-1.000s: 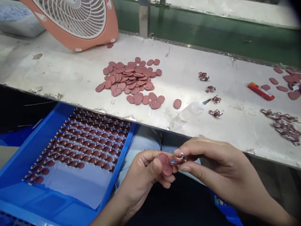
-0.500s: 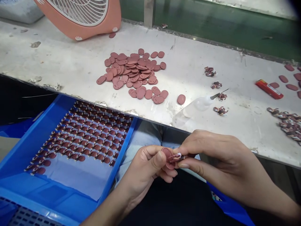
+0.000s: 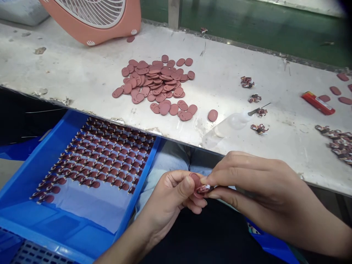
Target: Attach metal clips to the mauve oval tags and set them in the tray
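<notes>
While the blue tray, near left, holds rows of small brown pieces and a pile of discs lies far on the table, the left hand, near centre, is closed around a reddish oval disc, thumb on its face. Against that disc, the right hand pinches a small patterned piece between thumb and forefinger, near right.

Worn white bench carries a heap of reddish ovals; an orange fan; a red lighter; a clear bottle.
</notes>
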Demonstrator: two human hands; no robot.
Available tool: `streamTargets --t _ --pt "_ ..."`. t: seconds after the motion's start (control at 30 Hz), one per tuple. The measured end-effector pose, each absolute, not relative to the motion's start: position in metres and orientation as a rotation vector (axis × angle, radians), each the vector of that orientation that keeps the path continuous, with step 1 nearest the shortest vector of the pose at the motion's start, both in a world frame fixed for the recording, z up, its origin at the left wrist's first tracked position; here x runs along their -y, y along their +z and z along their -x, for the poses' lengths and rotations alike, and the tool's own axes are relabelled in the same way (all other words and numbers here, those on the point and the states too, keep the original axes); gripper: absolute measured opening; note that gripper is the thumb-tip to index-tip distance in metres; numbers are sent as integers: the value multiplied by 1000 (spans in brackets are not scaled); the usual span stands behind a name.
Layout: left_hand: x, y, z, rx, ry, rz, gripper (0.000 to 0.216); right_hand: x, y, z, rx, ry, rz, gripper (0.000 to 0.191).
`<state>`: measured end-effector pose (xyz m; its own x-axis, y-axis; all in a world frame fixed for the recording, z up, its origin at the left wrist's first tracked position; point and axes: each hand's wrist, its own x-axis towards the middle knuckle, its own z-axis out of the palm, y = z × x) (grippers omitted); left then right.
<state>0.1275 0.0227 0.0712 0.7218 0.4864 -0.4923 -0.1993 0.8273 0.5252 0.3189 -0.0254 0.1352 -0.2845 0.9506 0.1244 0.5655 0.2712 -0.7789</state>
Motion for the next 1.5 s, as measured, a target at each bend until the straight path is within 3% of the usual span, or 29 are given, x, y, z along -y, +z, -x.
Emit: streamTargets --t 0.33,0.63,1.0,1.2,1.5 --pt "-22 73 -127 -675 394 -433 39 25 137 -320 1992 852 1333 22" --pt "-19 78 -126 -691 435 -446 37 24 139 -314 1986 812 1301 19" --pt "-16 83 -126 -637 472 -429 32 42 136 -312 1966 753 1338 33" --pt "-15 84 -124 -605 464 -403 28 51 130 -307 1892 712 1358 20" --pt "-17 84 -127 -626 496 -404 32 40 131 -307 1940 660 1291 30"
